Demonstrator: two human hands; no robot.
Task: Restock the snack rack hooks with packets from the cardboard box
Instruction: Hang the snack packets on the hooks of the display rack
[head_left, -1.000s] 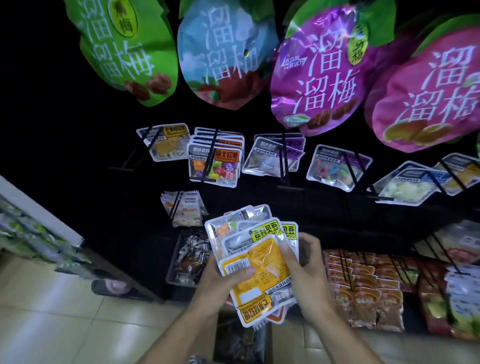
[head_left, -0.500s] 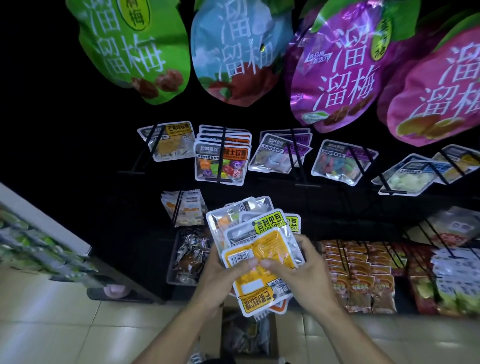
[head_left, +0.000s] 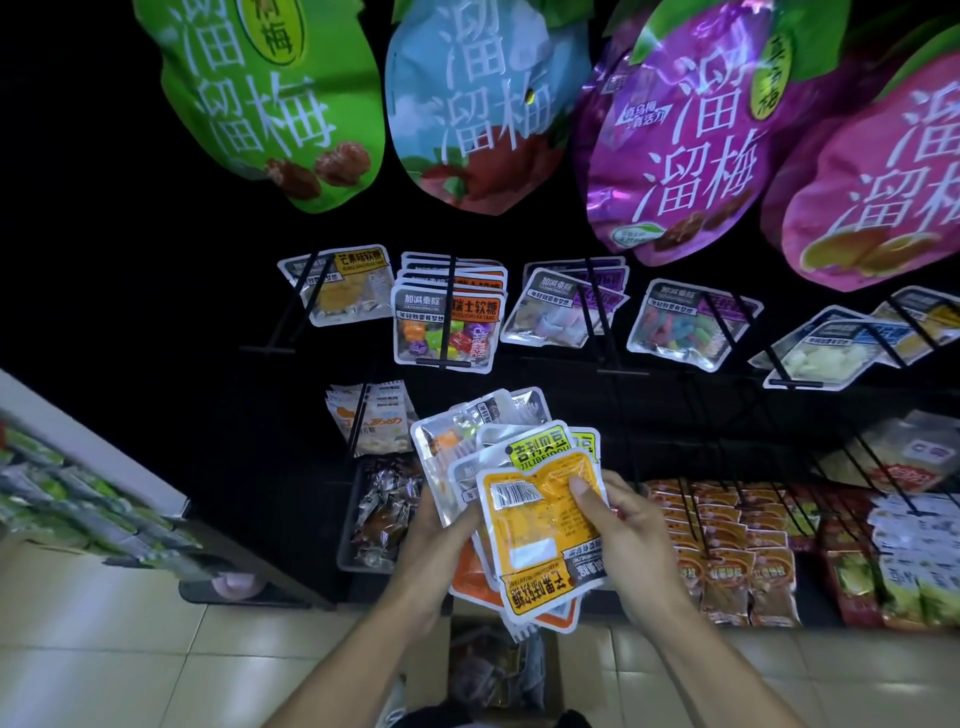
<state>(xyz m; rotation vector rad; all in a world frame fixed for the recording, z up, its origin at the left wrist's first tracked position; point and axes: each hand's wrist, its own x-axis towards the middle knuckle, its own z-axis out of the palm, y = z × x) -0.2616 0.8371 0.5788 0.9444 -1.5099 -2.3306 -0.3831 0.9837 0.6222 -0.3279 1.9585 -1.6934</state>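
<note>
Both hands hold a fanned stack of packets (head_left: 519, 467) in front of the rack (head_left: 649, 415), above the box (head_left: 498, 670) on the floor. Left hand (head_left: 441, 545) grips the stack from the left, fingers curled behind it. Right hand (head_left: 631, 525) pinches the front orange packet (head_left: 540, 530), thumb on its face near the top right, fingers wrapped behind. The orange packet is back side out, barcode at upper left, print upside down. Hooks (head_left: 452, 312) above carry small candy packs; big plum bags (head_left: 675, 130) hang along the top row. Tray (head_left: 363, 519) of wrapped sweets sits just left of the stack.
</note>
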